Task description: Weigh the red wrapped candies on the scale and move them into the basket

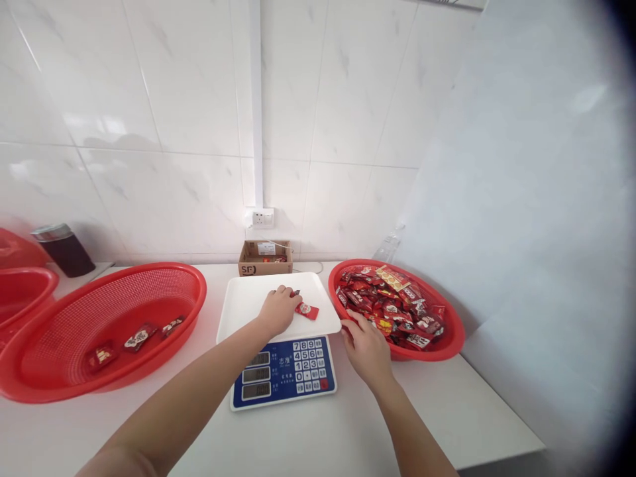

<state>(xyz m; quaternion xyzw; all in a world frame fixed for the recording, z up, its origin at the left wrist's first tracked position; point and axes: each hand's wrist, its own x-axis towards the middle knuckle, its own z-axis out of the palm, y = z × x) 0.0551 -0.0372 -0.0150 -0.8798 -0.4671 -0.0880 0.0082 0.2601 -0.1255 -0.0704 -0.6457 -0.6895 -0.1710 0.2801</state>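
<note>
My left hand point(281, 310) is over the white tray point(258, 291) of a digital scale, its fingers closed on a small packet that is mostly hidden beneath them. A red snack packet point(309, 311) lies on the tray by its fingertips. The scale's blue panel point(283, 374) has number keys and displays on the near side. My right hand point(366, 348) is between the tray's right corner and the rim of a red basket point(454, 331), fingers apart with nothing visible in them. Many red snack packets point(387, 301) fill that basket.
At left, another red basket point(186, 285) holds a few packets point(140, 336). A further red basket point(24, 291) and a dark jar point(64, 250) stand beyond it. Behind the scale are a cardboard box point(263, 267) and a wall socket point(262, 218). A clear bottle point(389, 245) leans near the right wall.
</note>
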